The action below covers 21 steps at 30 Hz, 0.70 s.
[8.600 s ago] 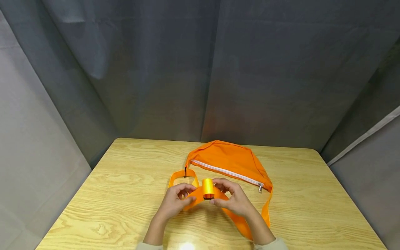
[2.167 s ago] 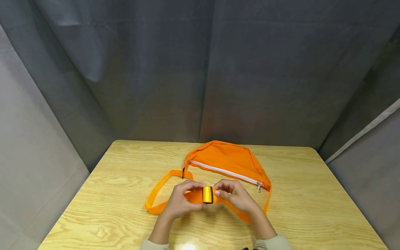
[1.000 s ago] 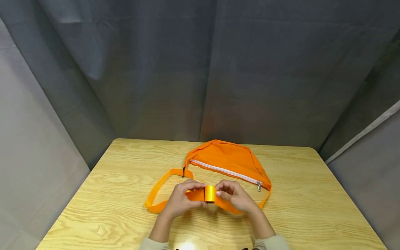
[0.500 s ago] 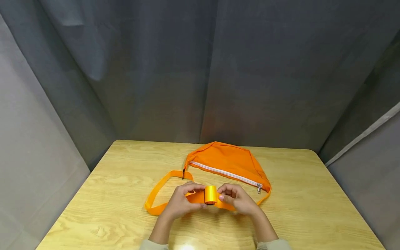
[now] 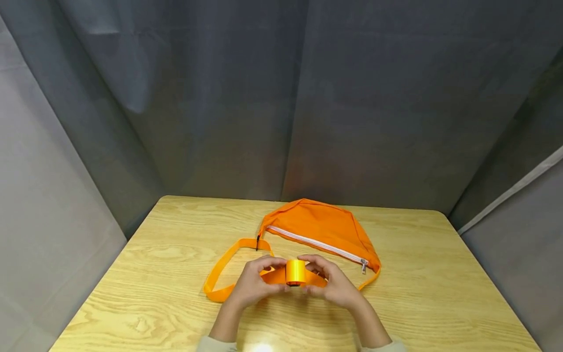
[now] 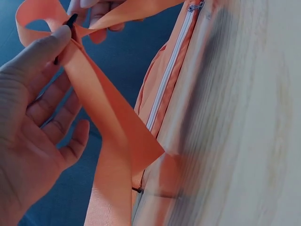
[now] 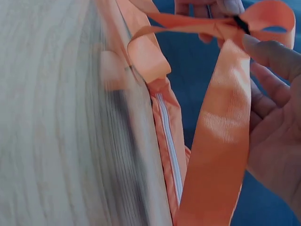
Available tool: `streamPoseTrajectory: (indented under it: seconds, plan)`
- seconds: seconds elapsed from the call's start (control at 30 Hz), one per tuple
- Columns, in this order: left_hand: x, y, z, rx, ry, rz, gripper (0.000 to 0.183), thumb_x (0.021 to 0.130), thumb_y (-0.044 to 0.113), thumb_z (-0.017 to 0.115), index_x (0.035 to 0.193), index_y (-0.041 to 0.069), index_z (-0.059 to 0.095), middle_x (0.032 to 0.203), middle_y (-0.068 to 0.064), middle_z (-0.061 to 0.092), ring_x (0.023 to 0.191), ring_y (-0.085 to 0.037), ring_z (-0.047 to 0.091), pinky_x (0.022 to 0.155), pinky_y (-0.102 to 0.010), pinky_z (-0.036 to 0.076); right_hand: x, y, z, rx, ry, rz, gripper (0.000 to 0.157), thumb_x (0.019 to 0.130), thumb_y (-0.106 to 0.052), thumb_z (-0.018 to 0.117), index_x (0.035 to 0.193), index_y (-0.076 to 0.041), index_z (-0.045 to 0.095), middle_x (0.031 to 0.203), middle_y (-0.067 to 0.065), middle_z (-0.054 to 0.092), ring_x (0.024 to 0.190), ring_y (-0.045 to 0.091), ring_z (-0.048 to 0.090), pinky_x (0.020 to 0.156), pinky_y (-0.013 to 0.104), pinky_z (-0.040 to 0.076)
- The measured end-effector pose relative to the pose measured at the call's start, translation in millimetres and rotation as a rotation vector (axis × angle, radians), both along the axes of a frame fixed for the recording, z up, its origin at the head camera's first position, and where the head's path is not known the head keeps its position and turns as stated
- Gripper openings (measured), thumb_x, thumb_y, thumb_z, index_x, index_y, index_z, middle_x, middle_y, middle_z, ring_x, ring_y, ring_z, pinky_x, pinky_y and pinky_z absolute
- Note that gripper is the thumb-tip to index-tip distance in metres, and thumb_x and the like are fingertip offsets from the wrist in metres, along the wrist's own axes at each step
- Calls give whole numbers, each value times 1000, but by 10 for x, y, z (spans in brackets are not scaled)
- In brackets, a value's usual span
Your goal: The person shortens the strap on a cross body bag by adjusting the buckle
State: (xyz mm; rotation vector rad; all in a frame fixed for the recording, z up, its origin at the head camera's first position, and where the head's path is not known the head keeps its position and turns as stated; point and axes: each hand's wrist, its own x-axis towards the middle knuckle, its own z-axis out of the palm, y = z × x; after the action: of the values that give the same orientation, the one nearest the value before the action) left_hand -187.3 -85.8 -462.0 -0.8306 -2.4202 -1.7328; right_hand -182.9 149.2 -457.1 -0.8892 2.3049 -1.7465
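An orange waist bag (image 5: 323, 225) with a white zipper (image 5: 316, 243) lies toward the back of the table. Its webbing strap (image 5: 220, 266) runs round to the front and passes through a black slider buckle (image 6: 71, 23), where a short shiny loop of strap (image 5: 295, 270) stands up. With thumb and fingers, my left hand (image 5: 255, 283) grips the buckle's left side. My right hand (image 5: 336, 283) holds the buckle from the other side, its thumb against the black edge in the right wrist view. Much of the buckle is hidden behind the loop and fingers.
The wooden table (image 5: 145, 293) extends to both sides of the hands. Grey curtains (image 5: 220, 98) enclose it at the back and sides. A metal zipper pull (image 5: 363, 266) hangs at the bag's right end. A black fitting (image 5: 258, 242) joins strap and bag at left.
My right hand has shifted from pinching the strap beside the buckle to spanning the buckle. Since the oldest frame, the left strap has spread leftward and the slack by my right arm has shortened.
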Motion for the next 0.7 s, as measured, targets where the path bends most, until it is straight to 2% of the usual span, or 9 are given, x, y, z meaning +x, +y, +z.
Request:
streamPoseTrajectory:
  seconds: [0.13,0.27,0.37,0.47,0.7]
  plan:
    - [72,12,135,5,-12,-4,42,68,9,83,107,7,68,102,0,65,96,-29,59,86,-49,43,39,-76,17,41,89,-46,61,73,-9,80,127,-13,53,101,3,61,90,22,57,82,36,45]
    - [149,18,276,13,-37,-17,41,68,5,82,106,3,67,102,-3,66,96,-31,58,86,-51,42,111,-141,139,48,142,-60,54,71,-2,79,120,-5,57,99,6,63,86,25,58,78,37,47]
    - [156,20,286,20,-51,-21,41,68,4,82,106,3,67,102,-4,65,97,-31,58,87,-53,41,163,-169,256,55,157,-74,49,70,6,76,115,-1,58,95,7,63,83,26,58,74,36,48]
    - [154,21,274,28,-39,-23,41,68,5,82,106,3,67,102,-3,66,97,-31,58,87,-53,42,181,-178,293,61,182,-85,46,70,8,75,112,0,59,94,6,64,82,22,58,72,34,49]
    - [-6,-78,-20,24,2,11,48,64,19,86,108,19,68,105,7,65,101,-19,57,87,-50,41,176,-173,274,52,199,-109,46,70,7,76,112,-2,60,95,6,64,81,21,58,71,35,49]
